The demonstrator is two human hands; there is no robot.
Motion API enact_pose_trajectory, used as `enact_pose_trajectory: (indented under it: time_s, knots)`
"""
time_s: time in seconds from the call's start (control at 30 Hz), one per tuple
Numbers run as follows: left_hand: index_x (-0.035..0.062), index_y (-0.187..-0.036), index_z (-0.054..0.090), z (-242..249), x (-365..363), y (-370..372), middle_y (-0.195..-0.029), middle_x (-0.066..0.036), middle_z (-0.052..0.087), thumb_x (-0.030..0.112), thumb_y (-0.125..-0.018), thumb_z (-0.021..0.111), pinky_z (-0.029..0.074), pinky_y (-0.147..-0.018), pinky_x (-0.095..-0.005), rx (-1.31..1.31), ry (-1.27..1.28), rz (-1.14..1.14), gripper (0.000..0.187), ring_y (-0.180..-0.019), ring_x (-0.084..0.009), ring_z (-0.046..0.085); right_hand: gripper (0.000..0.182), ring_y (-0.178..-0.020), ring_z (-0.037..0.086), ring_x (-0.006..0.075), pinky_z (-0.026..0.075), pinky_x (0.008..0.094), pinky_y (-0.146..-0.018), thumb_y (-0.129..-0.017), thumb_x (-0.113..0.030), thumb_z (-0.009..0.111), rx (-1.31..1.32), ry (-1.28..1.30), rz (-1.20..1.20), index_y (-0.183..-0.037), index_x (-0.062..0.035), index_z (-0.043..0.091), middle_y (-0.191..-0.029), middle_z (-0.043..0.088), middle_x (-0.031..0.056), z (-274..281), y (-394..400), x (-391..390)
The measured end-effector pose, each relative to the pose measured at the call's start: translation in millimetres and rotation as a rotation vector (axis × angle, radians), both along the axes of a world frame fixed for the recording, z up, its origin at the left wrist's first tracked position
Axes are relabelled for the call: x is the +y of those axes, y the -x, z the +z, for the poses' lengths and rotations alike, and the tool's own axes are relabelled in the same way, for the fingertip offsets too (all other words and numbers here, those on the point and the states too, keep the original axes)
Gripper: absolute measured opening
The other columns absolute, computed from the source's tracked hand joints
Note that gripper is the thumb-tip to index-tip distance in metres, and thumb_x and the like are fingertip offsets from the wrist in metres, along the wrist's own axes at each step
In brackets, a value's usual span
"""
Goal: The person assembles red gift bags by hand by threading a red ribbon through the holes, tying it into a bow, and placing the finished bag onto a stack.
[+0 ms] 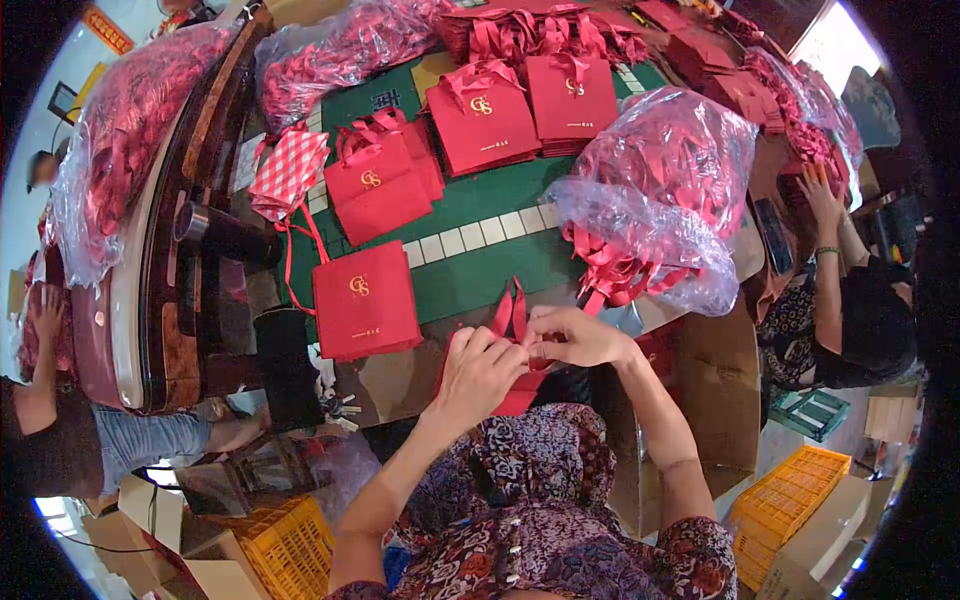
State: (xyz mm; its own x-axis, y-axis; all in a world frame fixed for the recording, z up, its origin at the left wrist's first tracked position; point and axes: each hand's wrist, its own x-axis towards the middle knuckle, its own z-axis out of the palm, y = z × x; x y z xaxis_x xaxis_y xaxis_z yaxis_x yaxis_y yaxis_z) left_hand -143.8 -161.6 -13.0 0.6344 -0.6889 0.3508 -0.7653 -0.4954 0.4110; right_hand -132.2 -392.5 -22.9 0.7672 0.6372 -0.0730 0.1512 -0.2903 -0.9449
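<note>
In front of me, at the near table edge, is a small red paper gift bag (514, 402), partly hidden by my fingers. A red ribbon handle (513, 308) stands up in a loop from it. My left hand (478, 370) is closed on the bag's top edge. Pinched close beside it, my right hand (572, 338) grips the ribbon at the bag's opening; the exact fingertip contact is hidden. To the left lies a stack of flat red bags (367, 302) with gold lettering.
More bag stacks (482, 122) stand on the green table (480, 275). A clear plastic sack of red ribbons (665, 165) sits at right. A dark cup (225, 232) stands left. Co-workers' hands (822, 205) work on both sides. Yellow crates (795, 500) and cardboard boxes (715, 400) are below.
</note>
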Motion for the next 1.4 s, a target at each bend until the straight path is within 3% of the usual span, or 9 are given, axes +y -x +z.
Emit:
enact_pose_trajectory:
  time_s: [0.37, 0.57, 0.73, 0.93, 0.97, 1.07, 1.1, 1.27, 1.4]
  knots:
    - [0.0138, -0.085, 0.06, 9.9, -5.7, -7.9, -0.082, 0.0, 0.062, 0.02, -0.082, 0.075, 0.036, -0.086, -0.0408, 0.12, 0.089, 0.093, 0.017, -0.085, -0.0222, 0.056, 0.009, -0.075, 0.059, 0.0145, 0.049, 0.0282, -0.067, -0.092, -0.008, 0.068, -0.155, 0.079, -0.516, -0.094, 0.0009, 0.069, -0.088, 0.061, 0.0072, 5.9, 9.0, 13.5]
    - [0.0135, -0.083, 0.062, 10.2, -2.6, -13.7, -0.077, 0.0, 0.063, 0.021, -0.076, 0.081, 0.037, -0.085, -0.0382, 0.305, 0.163, 0.283, 0.021, -0.078, -0.0217, 0.061, 0.021, -0.095, 0.059, 0.0336, 0.043, 0.0432, -0.087, -0.09, -0.024, 0.068, -0.521, 0.396, -0.548, -0.103, -0.0074, 0.069, -0.095, 0.063, 0.0116, 24.0, 20.6, -1.3]
    - [0.0129, -0.084, 0.06, -8.7, -4.8, -22.3, -0.074, -0.001, 0.064, 0.018, -0.076, 0.079, 0.036, -0.081, -0.0391, 0.294, 0.223, 0.379, 0.021, -0.074, -0.0234, 0.06, 0.017, -0.089, 0.057, 0.034, 0.045, 0.0437, -0.079, -0.088, -0.02, 0.069, -0.679, 0.687, -0.555, -0.085, -0.0054, 0.061, -0.091, 0.058, 0.0124, 25.7, 44.7, -9.9]
    - [0.0109, -0.094, 0.061, -27.4, -16.9, -27.2, -0.086, -0.005, 0.065, 0.018, -0.079, 0.076, 0.037, -0.085, -0.0421, 0.23, 0.175, 0.427, 0.022, -0.087, -0.0272, 0.059, 0.013, -0.069, 0.062, 0.0359, 0.049, 0.0398, -0.061, -0.091, -0.012, 0.069, -0.297, 0.222, -0.65, -0.092, 0.0007, 0.068, -0.079, 0.062, 0.0175, 35.8, 69.5, 32.2]
    - [0.0109, -0.094, 0.061, -27.0, -17.2, -25.6, -0.086, -0.005, 0.065, 0.018, -0.079, 0.076, 0.037, -0.085, -0.0421, 0.229, 0.175, 0.427, 0.022, -0.087, -0.0272, 0.059, 0.014, -0.068, 0.064, 0.0243, 0.049, 0.035, -0.061, -0.092, -0.012, 0.069, -0.344, 0.129, -0.661, -0.097, 0.0012, 0.067, -0.079, 0.065, 0.0136, 23.5, 66.9, 37.6]
    - [0.0064, -0.113, 0.058, -23.3, -15.3, -13.6, -0.112, -0.013, 0.059, 0.012, -0.087, 0.067, 0.038, -0.093, -0.0449, 0.107, 0.234, 0.438, 0.028, -0.105, -0.033, 0.054, 0.015, -0.075, 0.067, 0.0219, 0.052, 0.0335, -0.066, -0.093, -0.01, 0.066, -0.023, 0.029, -0.704, -0.102, 0.0015, 0.066, -0.088, 0.067, 0.0135, 18.4, 62.6, 48.0]
    - [0.0052, -0.114, 0.057, -22.8, -13.8, -6.4, -0.11, -0.014, 0.059, 0.013, -0.09, 0.065, 0.04, -0.092, -0.0445, 0.177, 0.361, 0.44, 0.027, -0.103, -0.0328, 0.054, 0.015, -0.078, 0.065, 0.0115, 0.052, 0.028, -0.069, -0.095, -0.007, 0.064, 0.138, -0.114, -0.71, -0.107, 0.002, 0.064, -0.088, 0.068, 0.0074, 14.1, 61.5, 49.9]
    - [0.0006, -0.141, 0.037, -17.7, -15.1, 48.3, -0.114, -0.015, 0.064, 0.017, -0.103, 0.054, 0.051, -0.089, -0.0373, 0.886, 0.634, 0.311, 0.045, -0.1, -0.0223, 0.064, 0.015, -0.079, 0.064, 0.007, 0.053, 0.0231, -0.07, -0.096, -0.004, 0.063, 0.231, -0.444, -0.731, -0.11, 0.0016, 0.062, -0.089, 0.067, 0.0015, -7.5, 44.0, 59.1]
    - [0.0006, -0.135, 0.043, -32.4, -16.3, 79.6, -0.091, -0.018, 0.065, 0.015, -0.096, 0.062, 0.049, -0.078, -0.0439, 0.675, 0.329, 0.378, 0.045, -0.088, -0.0326, 0.066, 0.012, -0.077, 0.064, 0.0068, 0.053, 0.0228, -0.069, -0.096, -0.006, 0.064, 0.259, -0.376, -0.791, -0.105, 0.0021, 0.062, -0.088, 0.067, 0.0017, -6.3, 34.9, 62.9]
